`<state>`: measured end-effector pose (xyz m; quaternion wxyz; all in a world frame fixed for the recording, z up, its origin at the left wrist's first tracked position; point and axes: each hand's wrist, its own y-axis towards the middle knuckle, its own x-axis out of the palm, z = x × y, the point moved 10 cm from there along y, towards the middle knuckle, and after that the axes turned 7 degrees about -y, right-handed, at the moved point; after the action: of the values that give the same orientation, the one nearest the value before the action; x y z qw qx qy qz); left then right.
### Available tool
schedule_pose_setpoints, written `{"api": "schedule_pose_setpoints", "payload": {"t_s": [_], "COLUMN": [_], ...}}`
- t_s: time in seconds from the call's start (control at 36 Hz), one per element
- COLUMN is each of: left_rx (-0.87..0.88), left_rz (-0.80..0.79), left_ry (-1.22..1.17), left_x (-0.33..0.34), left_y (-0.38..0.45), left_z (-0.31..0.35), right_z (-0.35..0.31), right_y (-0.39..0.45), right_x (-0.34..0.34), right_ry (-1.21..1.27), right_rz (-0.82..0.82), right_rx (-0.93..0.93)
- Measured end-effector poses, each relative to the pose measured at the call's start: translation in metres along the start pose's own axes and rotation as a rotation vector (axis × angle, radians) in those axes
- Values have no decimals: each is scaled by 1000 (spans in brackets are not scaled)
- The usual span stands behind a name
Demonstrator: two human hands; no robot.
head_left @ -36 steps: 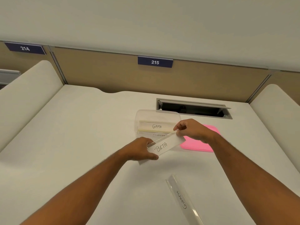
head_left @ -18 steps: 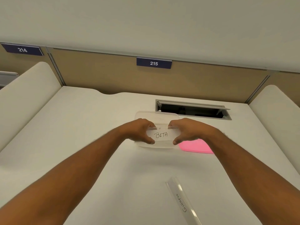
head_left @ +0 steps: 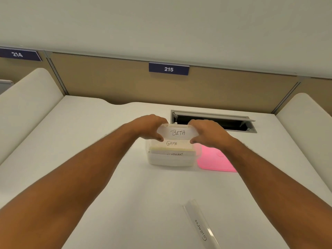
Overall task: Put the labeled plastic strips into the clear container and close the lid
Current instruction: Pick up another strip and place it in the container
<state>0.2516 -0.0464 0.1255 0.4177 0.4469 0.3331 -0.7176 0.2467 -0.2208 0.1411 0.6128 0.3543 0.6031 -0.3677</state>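
A clear container stands on the white desk with strips marked GAMA and ELEPHANT upright inside it. Over its far side I hold the strip marked BETA level by both ends. My left hand pinches the strip's left end and my right hand pinches the right end. A clear strip marked GIRAFFE lies on the desk near me, to the right. The pink lid lies flat just right of the container.
An open cable hatch is sunk into the desk behind the container. Beige partition panels with number plates 214 and 215 close off the back. Rounded white dividers rise at both sides of the desk.
Both hands have carried the BETA strip from in front of the container up and away to its far side. The strip turned from tilted to level.
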Motion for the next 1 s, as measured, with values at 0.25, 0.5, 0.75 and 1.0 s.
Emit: {"api": "schedule_pose_setpoints", "payload": {"t_s": [0.25,0.5,0.75,1.0], "left_rx": [-4,-77,-111,-121], "left_rz": [55,57,13,-34], "left_ry": [141,162,183,233], "left_x": [7,30,56,75], "left_y": [15,29,41,52], "left_z": [-16,-31,-40,-48], "right_z": [8,9,10,12], "right_y": [19,36,52,65], "right_x": [22,49,81,107], "right_ry": [-1,-48,-106,-126], "right_rz": [28,-45,-151,-201], "right_rx": [16,5,5,10]}}
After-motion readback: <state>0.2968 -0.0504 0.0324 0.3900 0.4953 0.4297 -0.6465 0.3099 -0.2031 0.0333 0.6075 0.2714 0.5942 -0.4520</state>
